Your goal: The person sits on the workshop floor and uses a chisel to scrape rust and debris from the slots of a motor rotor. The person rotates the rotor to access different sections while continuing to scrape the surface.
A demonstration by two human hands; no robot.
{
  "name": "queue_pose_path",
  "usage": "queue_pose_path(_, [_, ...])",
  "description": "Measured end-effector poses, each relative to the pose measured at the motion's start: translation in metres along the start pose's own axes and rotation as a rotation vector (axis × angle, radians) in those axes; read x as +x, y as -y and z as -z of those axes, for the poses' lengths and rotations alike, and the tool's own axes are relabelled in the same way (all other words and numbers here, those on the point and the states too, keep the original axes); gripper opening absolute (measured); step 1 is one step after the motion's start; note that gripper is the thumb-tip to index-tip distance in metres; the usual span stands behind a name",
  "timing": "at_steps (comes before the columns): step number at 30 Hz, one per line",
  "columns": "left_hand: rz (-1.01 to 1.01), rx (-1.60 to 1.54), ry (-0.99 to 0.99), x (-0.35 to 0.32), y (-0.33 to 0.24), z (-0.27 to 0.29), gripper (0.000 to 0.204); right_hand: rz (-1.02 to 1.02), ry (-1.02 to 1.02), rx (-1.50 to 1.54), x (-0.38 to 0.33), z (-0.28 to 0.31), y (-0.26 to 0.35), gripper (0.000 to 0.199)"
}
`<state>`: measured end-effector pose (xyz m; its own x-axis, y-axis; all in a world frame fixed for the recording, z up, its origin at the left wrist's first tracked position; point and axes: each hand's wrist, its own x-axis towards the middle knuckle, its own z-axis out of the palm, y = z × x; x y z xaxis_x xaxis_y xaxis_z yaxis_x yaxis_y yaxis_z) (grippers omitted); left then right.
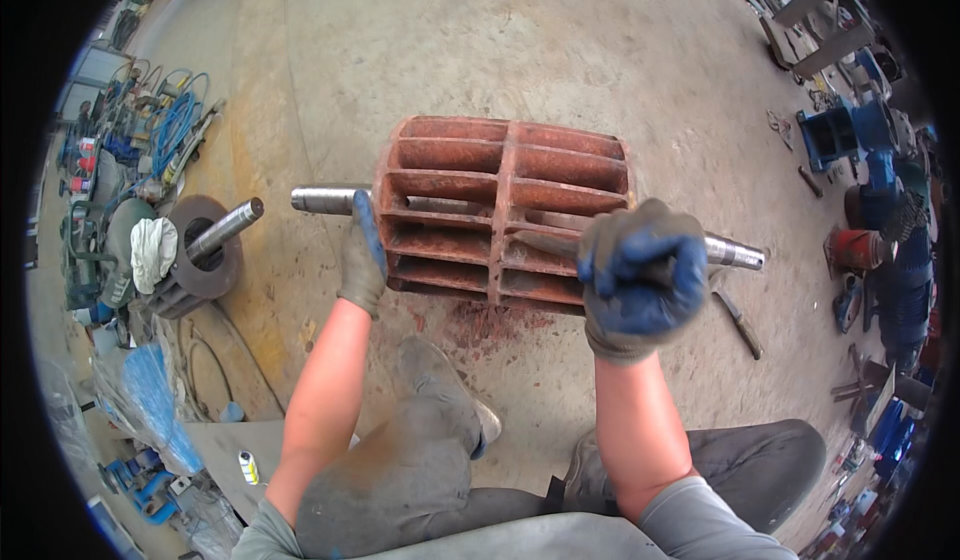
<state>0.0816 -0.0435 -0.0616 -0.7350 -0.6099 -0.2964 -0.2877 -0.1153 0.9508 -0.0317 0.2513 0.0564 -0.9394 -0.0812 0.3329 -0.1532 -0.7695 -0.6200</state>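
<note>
Rust-red metal is forming the slatted drum [503,200] that is lying across the concrete floor [380,50], just beyond my knees, with its bare steel shaft [330,199] sticking out at the left and right ends. My left hand [363,265], gloved, is resting against the drum's left end, fingers straight and the grasp unclosed. My right hand [645,275], also gloved, is clamping around a narrow pointed tool [548,245], which is pointing left across the drum; blur is hiding whether its tip is touching the slats. Reddish flakes [485,325] are lying by the drum's near side. A knife-like tool [746,335] is lying to the right, near the shaft. Farther left, a second shaft [225,232] is poking out of a dark metal wheel [228,270], and a white cloth [153,253] is hanging beside it.
</note>
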Motion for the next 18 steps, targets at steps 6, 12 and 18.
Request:
queue_pose_path(6, [-0.017,-0.002,-0.023,0.001,0.004,-0.001,0.078,-0.057,0.08,-0.21,-0.012,0.004,-0.01,0.049])
queue_pose_path(12, [-0.028,0.113,0.024,-0.003,-0.002,-0.002,0.081,-0.12,0.25,-0.366,-0.005,0.0,-0.01,0.049])
queue_pose_path(18, [0.015,-0.026,0.036,-0.004,-0.005,-0.006,0.083,-0.221,0.074,0.122,0.007,0.015,-0.005,0.051])
